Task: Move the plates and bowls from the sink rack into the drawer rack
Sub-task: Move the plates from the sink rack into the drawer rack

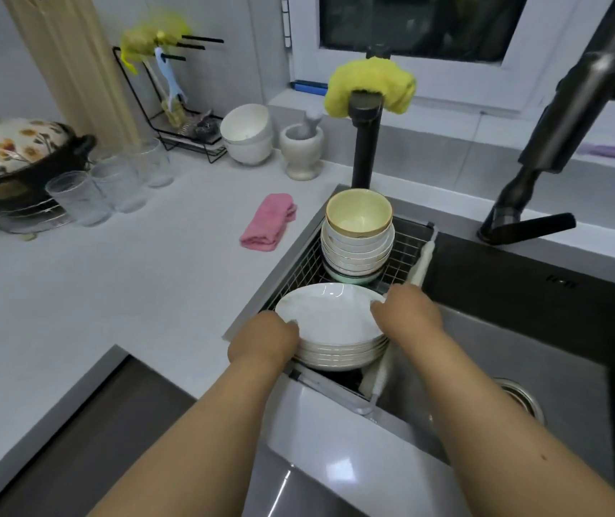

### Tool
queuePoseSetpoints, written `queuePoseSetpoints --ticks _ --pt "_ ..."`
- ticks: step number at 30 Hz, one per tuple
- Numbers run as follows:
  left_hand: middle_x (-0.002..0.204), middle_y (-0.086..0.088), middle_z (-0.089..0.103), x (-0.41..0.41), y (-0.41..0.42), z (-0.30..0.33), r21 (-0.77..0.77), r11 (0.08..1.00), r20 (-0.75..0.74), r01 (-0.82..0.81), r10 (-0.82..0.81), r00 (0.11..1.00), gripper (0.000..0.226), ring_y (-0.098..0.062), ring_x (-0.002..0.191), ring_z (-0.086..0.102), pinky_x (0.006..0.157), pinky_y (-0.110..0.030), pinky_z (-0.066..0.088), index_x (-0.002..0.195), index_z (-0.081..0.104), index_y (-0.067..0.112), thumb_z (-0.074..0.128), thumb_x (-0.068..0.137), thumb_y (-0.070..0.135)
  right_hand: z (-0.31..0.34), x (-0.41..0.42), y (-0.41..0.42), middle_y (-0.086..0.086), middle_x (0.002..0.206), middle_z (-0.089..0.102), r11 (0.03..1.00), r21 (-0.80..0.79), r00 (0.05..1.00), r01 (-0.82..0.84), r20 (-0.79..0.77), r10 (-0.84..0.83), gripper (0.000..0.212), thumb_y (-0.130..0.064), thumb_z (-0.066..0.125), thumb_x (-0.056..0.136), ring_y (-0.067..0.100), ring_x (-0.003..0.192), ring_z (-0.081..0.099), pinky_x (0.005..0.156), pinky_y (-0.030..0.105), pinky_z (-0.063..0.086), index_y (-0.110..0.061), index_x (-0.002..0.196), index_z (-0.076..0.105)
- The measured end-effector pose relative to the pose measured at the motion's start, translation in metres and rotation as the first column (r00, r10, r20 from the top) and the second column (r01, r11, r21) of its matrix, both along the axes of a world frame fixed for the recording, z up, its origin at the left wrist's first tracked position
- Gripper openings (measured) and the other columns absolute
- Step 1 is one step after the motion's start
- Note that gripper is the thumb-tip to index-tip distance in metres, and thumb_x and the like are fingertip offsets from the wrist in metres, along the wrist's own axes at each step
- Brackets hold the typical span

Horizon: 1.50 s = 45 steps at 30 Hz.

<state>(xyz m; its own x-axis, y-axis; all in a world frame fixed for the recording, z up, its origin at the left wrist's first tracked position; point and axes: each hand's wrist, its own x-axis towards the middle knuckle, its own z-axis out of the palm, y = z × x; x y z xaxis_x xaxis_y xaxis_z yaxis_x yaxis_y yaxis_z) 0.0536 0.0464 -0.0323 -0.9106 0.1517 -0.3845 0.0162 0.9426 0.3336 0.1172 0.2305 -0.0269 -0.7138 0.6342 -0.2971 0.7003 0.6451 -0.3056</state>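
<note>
White plates (330, 319), stacked at the near end of the sink rack (408, 248), hide the wire beneath them. Fingertips are mostly out of sight. The left hand (263, 339) grips the stack's left rim, the right hand (406, 311) curls over the right rim. Bowls (358, 236) are stacked behind.

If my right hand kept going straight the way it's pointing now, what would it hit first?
The right hand grips the plate stack's rim, pointing away and slightly left. Going on, it would probably meet the stack of bowls further back in the sink rack, though depth is unclear.
</note>
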Motion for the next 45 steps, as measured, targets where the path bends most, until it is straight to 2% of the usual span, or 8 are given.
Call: queuePoseSetpoints --ticks 11,15,18,26,31,34,37,45 --pt "0.066 -0.001 0.056 -0.019 0.010 -0.009 0.152 0.972 0.205 -0.178 0.145 0.968 0.005 -0.021 0.063 0.052 0.054 -0.024 0.038 0.075 0.053 0.011 0.049 0.077 0.013 -0.011 -0.013 -0.006 0.010 0.140 0.036 0.992 0.058 0.964 0.112 0.236 -0.123 0.050 -0.015 0.049 0.092 0.029 0.125 0.047 0.093 0.037 0.046 -0.008 0.141 0.042" --pt "0.047 -0.003 0.063 -0.016 0.011 -0.003 0.324 0.886 0.357 -0.332 0.211 0.910 0.018 -0.016 0.043 0.046 0.048 -0.021 0.036 0.067 0.060 0.005 0.045 0.076 0.009 -0.009 -0.016 -0.005 0.014 0.140 0.037 0.987 0.011 0.963 0.163 0.218 -0.161 0.049 -0.015 0.049 0.092 0.029 0.126 0.046 0.095 0.038 0.046 -0.008 0.140 0.044" --pt "0.065 -0.016 0.072 -0.011 0.014 0.003 0.454 0.755 0.467 -0.473 0.251 0.848 0.014 -0.017 0.048 0.055 0.047 -0.019 0.038 0.080 0.057 0.002 0.044 0.078 0.008 -0.004 -0.016 -0.004 0.016 0.143 0.036 0.986 -0.017 0.964 0.168 0.214 -0.161 0.047 -0.013 0.047 0.092 0.029 0.128 0.044 0.096 0.040 0.045 -0.009 0.138 0.045" --pt "0.052 -0.017 0.059 0.008 0.000 0.032 0.601 0.579 0.493 -0.550 0.273 0.826 0.018 -0.017 0.039 0.047 0.037 -0.017 0.038 0.089 0.060 -0.007 0.050 0.078 0.004 0.012 -0.007 -0.007 0.015 0.139 0.042 0.945 -0.132 0.953 0.300 0.078 -0.292 0.047 -0.020 0.052 0.089 0.033 0.121 0.050 0.087 0.036 0.045 -0.008 0.134 0.046" --pt "0.048 -0.016 0.053 0.019 -0.033 0.051 0.655 0.493 0.505 -0.572 0.277 0.817 0.020 -0.019 0.038 0.047 0.039 -0.020 0.032 0.088 0.060 -0.009 0.050 0.074 0.001 0.035 -0.001 -0.012 0.011 0.105 0.064 0.943 -0.203 0.965 0.263 0.051 -0.258 0.036 -0.035 0.057 0.086 0.027 0.085 0.060 0.067 0.030 0.046 -0.008 0.109 0.061" --pt "0.054 -0.016 0.051 0.027 -0.061 0.065 0.703 0.434 0.504 -0.563 0.253 0.826 0.012 -0.016 0.034 0.045 0.040 -0.021 0.028 0.081 0.059 -0.006 0.051 0.073 -0.001 0.050 -0.004 -0.026 0.012 0.077 0.062 0.819 -0.487 0.939 0.304 0.010 -0.343 0.029 -0.024 0.058 0.087 0.024 0.063 0.061 0.053 0.028 0.048 -0.003 0.107 0.058" --pt "0.052 -0.017 0.052 0.035 -0.094 0.075 0.741 0.390 0.478 -0.547 0.266 0.837 0.008 -0.014 0.032 0.042 0.037 -0.018 0.025 0.077 0.059 -0.005 0.051 0.075 -0.002 0.062 -0.001 -0.052 0.012 0.082 0.060 0.557 -0.805 0.903 0.204 -0.064 -0.424 0.019 -0.011 0.052 0.089 0.023 0.068 0.059 0.055 0.030 0.050 -0.005 0.107 0.055" --pt "0.045 -0.012 0.055 0.083 -0.213 0.086 0.776 0.287 0.416 -0.562 0.436 0.798 0.009 -0.014 0.035 0.036 0.036 -0.018 0.024 0.069 0.057 0.000 0.051 0.075 0.003 0.086 0.007 -0.160 0.010 0.083 0.058 0.415 -0.897 0.926 -0.154 -0.277 -0.256 0.027 -0.003 0.044 0.076 0.026 0.072 0.056 0.053 0.027 0.047 -0.006 0.099 0.057"
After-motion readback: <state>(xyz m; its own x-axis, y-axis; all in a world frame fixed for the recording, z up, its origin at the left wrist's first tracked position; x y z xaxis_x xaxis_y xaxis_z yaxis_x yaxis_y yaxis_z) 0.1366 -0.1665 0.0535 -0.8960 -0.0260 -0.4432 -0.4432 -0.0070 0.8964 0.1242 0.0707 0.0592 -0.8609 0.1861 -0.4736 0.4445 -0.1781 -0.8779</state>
